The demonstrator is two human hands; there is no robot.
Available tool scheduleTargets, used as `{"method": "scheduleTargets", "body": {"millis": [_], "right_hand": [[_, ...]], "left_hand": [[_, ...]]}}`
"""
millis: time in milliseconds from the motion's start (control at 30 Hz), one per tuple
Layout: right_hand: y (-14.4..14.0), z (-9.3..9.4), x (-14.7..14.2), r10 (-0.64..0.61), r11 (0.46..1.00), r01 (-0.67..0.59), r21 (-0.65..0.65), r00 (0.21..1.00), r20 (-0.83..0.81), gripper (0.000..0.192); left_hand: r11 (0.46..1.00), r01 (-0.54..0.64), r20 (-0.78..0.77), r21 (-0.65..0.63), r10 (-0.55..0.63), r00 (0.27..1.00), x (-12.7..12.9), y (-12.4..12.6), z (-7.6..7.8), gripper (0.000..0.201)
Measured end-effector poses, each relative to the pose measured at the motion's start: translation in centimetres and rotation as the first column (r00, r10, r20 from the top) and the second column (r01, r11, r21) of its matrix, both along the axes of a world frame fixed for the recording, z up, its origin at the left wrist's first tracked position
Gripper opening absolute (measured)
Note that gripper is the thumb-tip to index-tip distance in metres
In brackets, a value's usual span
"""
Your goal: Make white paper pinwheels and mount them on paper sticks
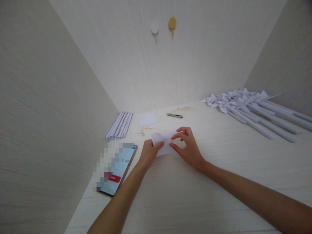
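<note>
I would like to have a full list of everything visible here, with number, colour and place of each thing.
Curled paper: one, white, between the hands
Paper sheet: one, white, flat towards the back wall
Paper tubes: one bundle, white, back left
Pinwheels: several, overlapping, white, right side
Small scissors: one, dark blades, pale handle, back middle
Small bits: two scatters, pale, one before the sheet, one behind the scissors
Phone: one, screen lit, partly pixelated, left
Hooks: two, white and yellow, back wall
Table: one, white, below everything
Walls: three, whitish, back and both sides
Left hand, right hand: one each, at the curled paper
Forearms: two, bare, front
</note>
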State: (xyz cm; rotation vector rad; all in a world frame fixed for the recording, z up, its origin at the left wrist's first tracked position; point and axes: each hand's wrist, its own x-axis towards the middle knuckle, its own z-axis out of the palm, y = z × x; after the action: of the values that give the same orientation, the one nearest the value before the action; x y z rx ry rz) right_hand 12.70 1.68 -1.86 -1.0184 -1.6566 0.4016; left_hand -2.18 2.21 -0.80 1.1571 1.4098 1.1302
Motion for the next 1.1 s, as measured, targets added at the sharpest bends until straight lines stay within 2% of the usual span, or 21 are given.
{"method": "scheduleTargets", "body": {"millis": [133, 233, 333, 500, 633, 767, 900, 1100], "right_hand": [[-1.1, 0.0, -0.1, 0.030, 0.978, -0.062, 0.198, 0.987, 0.159, 0.015], [-1.4, -0.1, -0.2, 0.078, 0.957, -0.171, 0.235, 0.929, 0.361, 0.015], [-1.3, -0.1, -0.4, 0.039, 0.959, -0.167, 0.228, 0.877, 0.479, 0.018], [-0.9, -0.1, -0.4, 0.001, 0.978, -0.075, 0.193, 0.933, 0.360, 0.008], [-0.4, 0.0, -0.2, 0.070, 0.995, -0.083, 0.063, 0.980, 0.186, 0.007], [0.3, 0.1, -0.1, 0.135, 0.986, -0.134, -0.094, 0.991, -0.005, 0.010], [0.6, 0.2, 0.1, 0.092, 0.975, -0.102, -0.199, 0.994, -0.059, 0.010], [0.5, 0.4, 0.0, 0.075, 0.969, -0.085, -0.230, 0.996, -0.052, 0.013]], "left_hand": [[0.998, -0.058, 0.193, 0.001, 0.057, 0.979, 0.8, -0.3, 0.0, 0.016], [0.994, -0.100, 0.362, -0.032, 0.105, 0.926, 1.3, -0.4, 0.1, 0.016], [0.989, -0.132, 0.477, -0.060, 0.144, 0.867, 1.5, -0.4, 0.3, 0.017], [0.990, -0.123, 0.559, -0.076, 0.144, 0.816, 1.8, -0.6, 0.6, 0.016], [0.994, -0.091, 0.532, -0.053, 0.106, 0.840, 2.0, -0.8, 0.4, 0.017], [0.997, -0.073, 0.476, -0.012, 0.070, 0.876, 2.1, -0.9, 0.1, 0.017], [0.998, -0.069, 0.424, 0.004, 0.061, 0.904, 2.3, -0.9, -0.1, 0.015], [0.998, -0.051, 0.376, 0.031, 0.035, 0.926, 2.3, -0.9, -0.5, 0.013]]}}
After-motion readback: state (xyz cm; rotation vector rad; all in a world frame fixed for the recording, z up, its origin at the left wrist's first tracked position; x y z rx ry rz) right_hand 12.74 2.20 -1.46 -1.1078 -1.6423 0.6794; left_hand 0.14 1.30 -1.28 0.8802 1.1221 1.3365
